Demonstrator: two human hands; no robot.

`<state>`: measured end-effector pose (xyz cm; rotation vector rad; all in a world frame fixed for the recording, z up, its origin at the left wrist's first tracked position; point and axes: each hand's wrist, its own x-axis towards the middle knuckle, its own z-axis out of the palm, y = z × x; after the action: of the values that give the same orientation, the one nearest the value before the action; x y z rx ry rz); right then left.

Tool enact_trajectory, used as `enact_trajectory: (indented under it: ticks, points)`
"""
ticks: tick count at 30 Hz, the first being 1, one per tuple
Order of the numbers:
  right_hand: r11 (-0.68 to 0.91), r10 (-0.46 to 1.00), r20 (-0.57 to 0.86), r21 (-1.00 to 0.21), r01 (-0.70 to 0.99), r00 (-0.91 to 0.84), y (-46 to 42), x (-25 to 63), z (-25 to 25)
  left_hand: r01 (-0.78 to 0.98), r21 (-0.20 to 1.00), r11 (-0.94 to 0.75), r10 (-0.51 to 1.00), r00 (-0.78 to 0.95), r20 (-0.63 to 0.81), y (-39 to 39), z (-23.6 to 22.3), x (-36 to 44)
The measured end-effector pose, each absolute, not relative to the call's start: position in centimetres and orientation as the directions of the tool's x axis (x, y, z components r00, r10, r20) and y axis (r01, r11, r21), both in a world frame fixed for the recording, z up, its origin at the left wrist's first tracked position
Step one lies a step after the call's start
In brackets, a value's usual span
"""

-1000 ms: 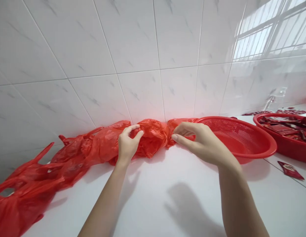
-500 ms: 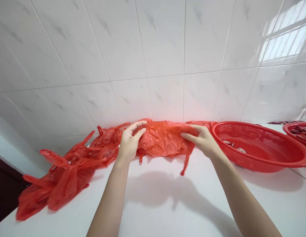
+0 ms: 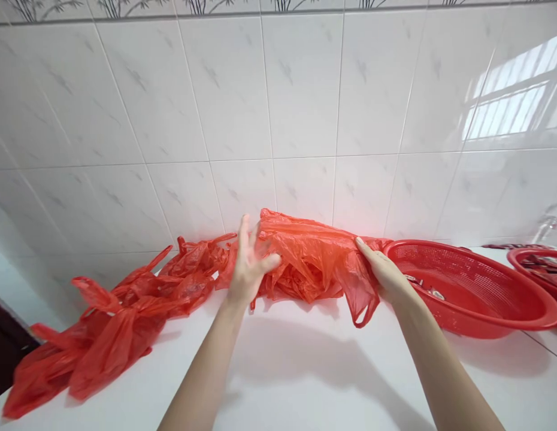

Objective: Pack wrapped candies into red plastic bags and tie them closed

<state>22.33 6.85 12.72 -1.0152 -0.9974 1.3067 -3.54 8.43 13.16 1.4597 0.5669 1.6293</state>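
Observation:
A thin red plastic bag (image 3: 312,239) is stretched out in front of me, its looped handle hanging down at the right end. My right hand (image 3: 381,269) grips that end, thumb on top and the other fingers hidden behind the film. At the opposite end my left hand (image 3: 251,263) has its fingers spread, slightly blurred, beside the bag and not closed on it. More crumpled red plastic (image 3: 296,281) lies beneath and behind the bag, near the wall.
Several knotted red bags (image 3: 121,323) lie along the left side of the white tabletop (image 3: 305,371). A large red plastic basket (image 3: 476,317) with small packets inside stands at right. Beyond it is a second red basket (image 3: 539,257). A tiled wall (image 3: 300,96) runs behind.
The bag has gone from a crumpled bunch to a wider, spread shape. My left hand has let go and opened its fingers. The camera view has tilted up.

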Motion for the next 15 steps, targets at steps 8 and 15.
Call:
enact_trajectory:
  ticks: [8,15]
  points:
    - [0.016,0.999,0.008,-0.989,0.149,-0.052,5.0,22.2,9.8,0.552,0.725,-0.412,0.883,0.044,0.468,7.3,10.7,1.5]
    - [0.066,0.973,-0.027,-0.918,0.391,-0.228,2.3,25.4,9.9,0.649,0.756,-0.083,0.988,0.155,-0.025,9.1,12.2,-2.2]
